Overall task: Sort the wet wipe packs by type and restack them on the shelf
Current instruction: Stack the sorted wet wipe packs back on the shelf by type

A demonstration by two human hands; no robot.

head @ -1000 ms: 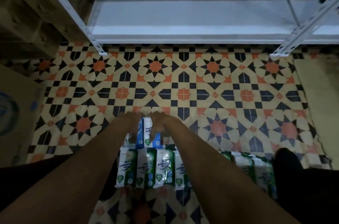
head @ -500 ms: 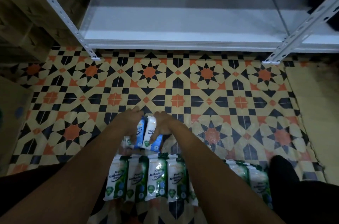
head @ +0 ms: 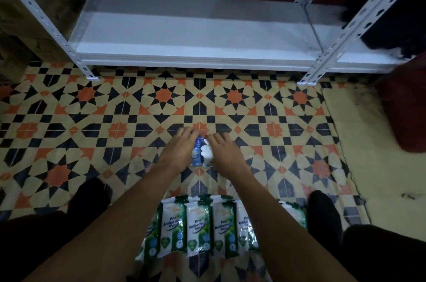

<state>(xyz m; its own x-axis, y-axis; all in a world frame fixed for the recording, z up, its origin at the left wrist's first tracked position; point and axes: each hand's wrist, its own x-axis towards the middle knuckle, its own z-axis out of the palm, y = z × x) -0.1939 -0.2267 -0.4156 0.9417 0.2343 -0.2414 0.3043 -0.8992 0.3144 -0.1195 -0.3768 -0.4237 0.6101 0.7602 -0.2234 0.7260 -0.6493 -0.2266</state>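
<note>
Both my hands hold a small bunch of blue-and-white wipe packs (head: 201, 152) above the patterned floor, well short of the white metal shelf (head: 198, 34). My left hand (head: 178, 151) grips the bunch from the left, my right hand (head: 224, 151) from the right, fingers curled over the far end. The packs show only in the gap between the hands. A row of green-and-white pine antibacterial wipe packs (head: 198, 226) lies on the floor near me, between my forearms. More green packs (head: 296, 212) lie to the right, partly hidden by my right arm.
The shelf's lowest board is bare, framed by perforated uprights (head: 322, 55) at left and right. A dark object (head: 391, 25) sits on the shelf's right end. A dark red thing (head: 405, 106) stands on the pale mat at right. My dark feet (head: 322, 212) flank the packs.
Both hands have lifted the blue-and-white packs away from the green row and carried them forward toward the shelf. The view has tilted up, showing more of the shelf.
</note>
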